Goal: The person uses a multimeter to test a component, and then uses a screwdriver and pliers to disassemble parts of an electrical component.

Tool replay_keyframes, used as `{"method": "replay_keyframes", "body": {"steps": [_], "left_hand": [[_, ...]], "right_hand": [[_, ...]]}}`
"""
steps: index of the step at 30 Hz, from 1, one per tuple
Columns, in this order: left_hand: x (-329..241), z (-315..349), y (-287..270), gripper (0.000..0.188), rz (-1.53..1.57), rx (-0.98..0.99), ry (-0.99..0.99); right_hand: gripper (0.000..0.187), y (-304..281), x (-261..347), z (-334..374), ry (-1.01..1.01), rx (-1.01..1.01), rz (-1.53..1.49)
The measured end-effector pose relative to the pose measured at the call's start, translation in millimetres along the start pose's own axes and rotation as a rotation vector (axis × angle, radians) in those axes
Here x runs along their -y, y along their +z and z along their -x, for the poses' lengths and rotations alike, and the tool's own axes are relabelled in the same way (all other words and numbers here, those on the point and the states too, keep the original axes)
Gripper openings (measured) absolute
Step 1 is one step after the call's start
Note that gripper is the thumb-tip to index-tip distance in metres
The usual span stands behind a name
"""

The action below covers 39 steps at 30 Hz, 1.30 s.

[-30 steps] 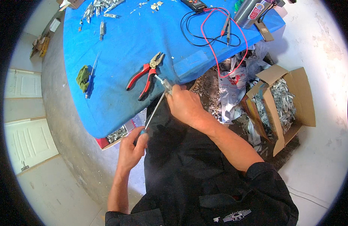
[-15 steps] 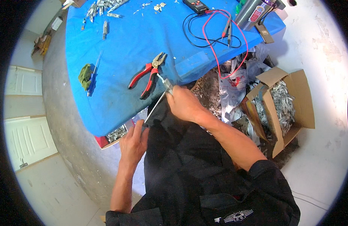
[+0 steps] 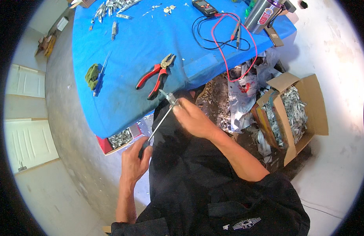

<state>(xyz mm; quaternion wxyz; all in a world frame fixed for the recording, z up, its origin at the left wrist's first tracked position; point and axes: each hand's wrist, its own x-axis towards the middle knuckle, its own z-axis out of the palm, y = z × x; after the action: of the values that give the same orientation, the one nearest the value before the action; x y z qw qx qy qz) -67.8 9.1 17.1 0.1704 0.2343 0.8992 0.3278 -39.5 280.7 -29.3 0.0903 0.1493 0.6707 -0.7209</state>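
My left hand [image 3: 134, 160] is closed around the dark handle of a screwdriver [image 3: 161, 123], whose thin metal shaft slants up and to the right. The shaft's far end meets a small silvery piece with a pale pointed tip [image 3: 171, 97], pinched in my right hand [image 3: 193, 119]. My fingers partly cover that piece, and its exact kind cannot be made out. Both hands are in front of the table edge, over my dark clothing. Just beyond them, combination pliers [image 3: 149, 76] with red and black handles lie spread on the blue-covered table [image 3: 127, 59].
Left on the table are a green cloth [image 3: 92, 76] and a thin blue-handled tool [image 3: 99, 84]. Silvery pieces [image 3: 111, 10] lie farther back. A meter [image 3: 205, 7] with leads and a metal cup [image 3: 262, 15] stand right. Cartons of metal pieces [image 3: 121, 137] [image 3: 294, 108] flank my legs.
Both hands have drawn slightly toward my body, bringing the screwdriver and silvery piece away from the pliers. The piece's tip now sits below the pliers' handle. Both grips remain closed.
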Motion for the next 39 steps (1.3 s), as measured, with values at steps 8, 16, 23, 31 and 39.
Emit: {"method": "replay_keyframes", "body": {"steps": [8, 16, 23, 31, 39], "left_hand": [[-13.5, 12.9, -26.8, 0.028, 0.114, 0.067, -0.039], [-4.4, 30.6, -39.1, 0.036, 0.257, 0.078, -0.233], [-21.8, 42.2, -20.2, 0.040, 0.341, 0.098, -0.190], [-34.7, 55.0, -9.2, 0.040, 0.165, -0.008, 0.004], [-39.9, 55.5, -2.7, 0.046, -0.034, -0.089, 0.080]], "right_hand": [[0.037, -24.1, -23.8, 12.0, 0.010, 0.245, -0.442], [0.036, -27.9, -8.4, 23.7, -0.042, 0.049, -0.535], [0.035, -17.9, -12.2, 23.6, -0.107, -0.081, -0.324], [0.040, -0.8, -7.4, 24.2, -0.244, -0.196, -0.186], [0.033, 7.3, -6.6, 26.1, -0.320, -0.295, 0.032]]}}
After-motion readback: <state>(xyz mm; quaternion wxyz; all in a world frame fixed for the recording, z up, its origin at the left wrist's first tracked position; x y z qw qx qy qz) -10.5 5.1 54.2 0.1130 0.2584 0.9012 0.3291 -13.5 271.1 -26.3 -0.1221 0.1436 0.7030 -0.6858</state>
